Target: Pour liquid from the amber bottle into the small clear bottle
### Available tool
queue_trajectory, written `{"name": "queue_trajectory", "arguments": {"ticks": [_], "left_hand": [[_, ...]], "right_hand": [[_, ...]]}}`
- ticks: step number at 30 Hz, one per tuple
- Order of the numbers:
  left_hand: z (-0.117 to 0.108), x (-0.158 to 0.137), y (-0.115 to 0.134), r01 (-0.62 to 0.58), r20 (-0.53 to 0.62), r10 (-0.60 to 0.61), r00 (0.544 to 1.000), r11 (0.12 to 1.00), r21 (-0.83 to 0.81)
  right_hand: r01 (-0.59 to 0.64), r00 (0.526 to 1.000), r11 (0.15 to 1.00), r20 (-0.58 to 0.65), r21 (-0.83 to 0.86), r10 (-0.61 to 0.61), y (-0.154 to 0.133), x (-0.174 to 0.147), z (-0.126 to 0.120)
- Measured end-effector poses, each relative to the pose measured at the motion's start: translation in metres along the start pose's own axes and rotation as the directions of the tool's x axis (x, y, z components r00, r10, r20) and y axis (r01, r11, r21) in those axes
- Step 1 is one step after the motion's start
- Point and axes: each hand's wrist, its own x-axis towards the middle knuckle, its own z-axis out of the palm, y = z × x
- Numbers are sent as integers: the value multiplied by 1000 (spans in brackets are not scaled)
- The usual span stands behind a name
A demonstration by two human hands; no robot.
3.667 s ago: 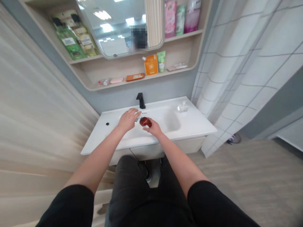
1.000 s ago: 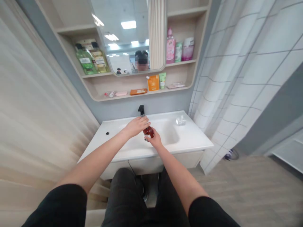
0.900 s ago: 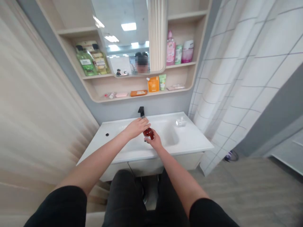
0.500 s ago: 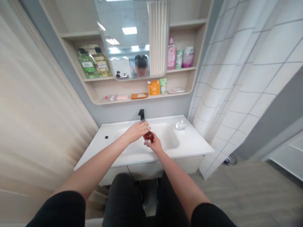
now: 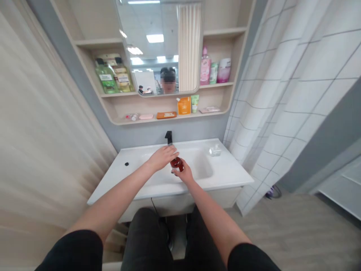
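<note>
Over the sink basin (image 5: 203,165), my right hand (image 5: 184,171) is wrapped round the lower part of a red-brown bottle (image 5: 176,163) with a pale label. My left hand (image 5: 165,155) lies over the bottle's top, its fingers close together and bent across it. They hide the cap or neck, so I cannot tell what kind of top it has. Just behind the left fingers stands a black faucet (image 5: 168,137). A small clear piece shows at its foot, too small to name.
A clear dish (image 5: 214,150) sits at the basin's back right. Above the counter, a mirror cabinet (image 5: 180,119) holds green and yellow bottles (image 5: 114,77), pink bottles (image 5: 205,69) and an orange pouch (image 5: 184,105). Curtains hang left (image 5: 56,113) and right (image 5: 270,105).
The camera view has shifted very slightly. Both hands stay on the bottle in nearly the same place.
</note>
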Motion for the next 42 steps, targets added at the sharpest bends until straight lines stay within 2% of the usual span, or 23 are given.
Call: {"name": "queue_trajectory", "arguments": {"ticks": [3, 6, 9, 11, 13, 14, 16, 18, 19, 21, 24, 27, 32, 36, 39, 42], "left_hand": [[7, -7, 0, 69, -14, -70, 997, 996, -60], [14, -15, 2, 175, -39, -182, 982, 975, -138], [26, -29, 5, 312, -75, -338, 938, 919, -240], [39, -43, 8, 403, -105, -459, 882, 851, -336], [57, -61, 13, 507, -119, -614, 781, 732, -455], [68, -70, 16, 559, -110, -701, 705, 644, -522], [91, -89, 24, 630, -38, -851, 523, 417, -655], [115, -107, 34, 630, 85, -926, 369, 182, -755], [126, -115, 38, 611, 146, -937, 316, 84, -787], [145, -128, 46, 560, 247, -936, 251, -68, -826], [165, -141, 52, 496, 324, -928, 183, -197, -846], [173, -146, 52, 484, 333, -926, 178, -212, -849], [170, -147, 52, 520, 349, -906, 238, -184, -834], [167, -146, 54, 547, 344, -892, 294, -138, -826], [167, -146, 56, 559, 329, -885, 329, -98, -823], [166, -145, 57, 552, 328, -887, 326, -103, -827]], "right_hand": [[4, 999, 999, -32, -52, -6, 2, 0, 1], [21, 1000, 998, -13, -53, -21, 3, 0, 2], [42, 999, 998, 7, -52, -41, 2, -1, 3], [47, 999, 997, 21, -61, -46, 0, -2, 2], [32, 999, 998, 40, -61, -29, -2, -3, 2], [17, 999, 998, 47, -60, -15, -3, -3, 2], [-13, 999, 998, 47, -66, 16, -6, -4, 2], [-42, 999, 996, 24, -81, 44, -9, -4, 2], [-55, 998, 995, 4, -86, 56, -11, -4, 2], [-76, 996, 994, -51, -76, 72, -14, -5, -1], [-93, 985, 995, -152, -36, 86, -16, -6, -19], [-107, 962, 991, -259, -75, 84, -14, -7, -58], [-118, 926, 983, -372, -140, 58, -5, -12, -155], [-184, 874, 968, -479, -173, 81, 0, -20, -226], [-239, 827, 947, -557, -217, 81, 4, -25, -262], [-268, 794, 935, -602, -231, 79, 12, -26, -281]]}}
